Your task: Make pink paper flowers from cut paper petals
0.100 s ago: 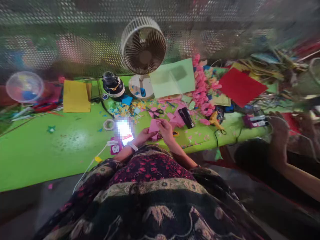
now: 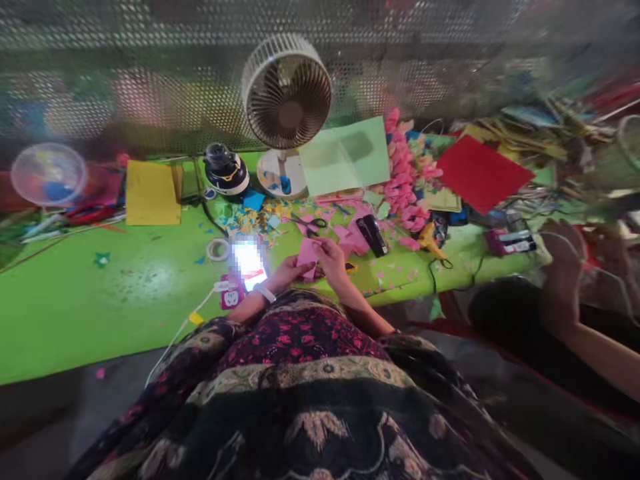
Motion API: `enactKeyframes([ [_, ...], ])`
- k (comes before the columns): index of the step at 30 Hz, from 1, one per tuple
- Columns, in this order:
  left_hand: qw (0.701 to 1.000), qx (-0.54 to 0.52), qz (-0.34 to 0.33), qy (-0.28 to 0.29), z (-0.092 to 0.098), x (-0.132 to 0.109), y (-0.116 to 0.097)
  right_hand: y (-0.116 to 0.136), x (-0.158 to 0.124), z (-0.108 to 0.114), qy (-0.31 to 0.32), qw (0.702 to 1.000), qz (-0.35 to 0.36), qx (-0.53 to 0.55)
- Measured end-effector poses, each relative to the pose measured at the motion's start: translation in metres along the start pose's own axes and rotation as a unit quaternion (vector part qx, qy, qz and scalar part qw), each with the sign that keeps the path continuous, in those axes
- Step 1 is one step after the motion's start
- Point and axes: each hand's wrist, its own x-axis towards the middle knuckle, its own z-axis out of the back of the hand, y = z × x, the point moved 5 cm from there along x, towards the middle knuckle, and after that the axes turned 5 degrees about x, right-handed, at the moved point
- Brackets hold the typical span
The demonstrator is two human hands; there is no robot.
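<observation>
A small piece of pink paper is held between my two hands near the table's front edge. My left hand is closed on its lower left side. At its upper right edge the fingers of my right hand pinch it. Just beyond the paper lie black-handled scissors on scraps. A black stapler rests to the right of my right hand. Left of my left hand is a brightly lit phone, beside a roll of tape.
Behind stand a fan and a black jug. Pink paper garlands, a yellow glue gun and red paper lie to the right. A power strip trails a white cable. A co-worker's hand is at far right.
My hands and the pink paper look the same. At far right the co-worker's hand has shifted slightly.
</observation>
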Motion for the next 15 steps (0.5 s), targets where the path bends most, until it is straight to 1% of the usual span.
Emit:
enactKeyframes([
  [4, 1.000, 0.005, 0.016, 0.002, 0.0031, 0.0017, 0.0045, -0.0004, 0.0003, 0.0016, 0.002, 0.999, 0.014, -0.030],
  [10, 1.000, 0.011, 0.024, 0.017, -0.0013, 0.0005, -0.0002, -0.0015, 0.0027, 0.0047, 0.001, 0.993, 0.052, -0.109],
  [13, 0.999, 0.023, 0.022, 0.018, -0.0031, -0.0004, -0.0020, 0.0016, 0.0040, 0.0059, 0.002, 0.986, 0.080, -0.146],
  [15, 0.999, 0.037, 0.018, 0.014, -0.0026, -0.0009, -0.0022, 0.0062, 0.0044, 0.0064, 0.004, 0.977, 0.113, -0.180],
])
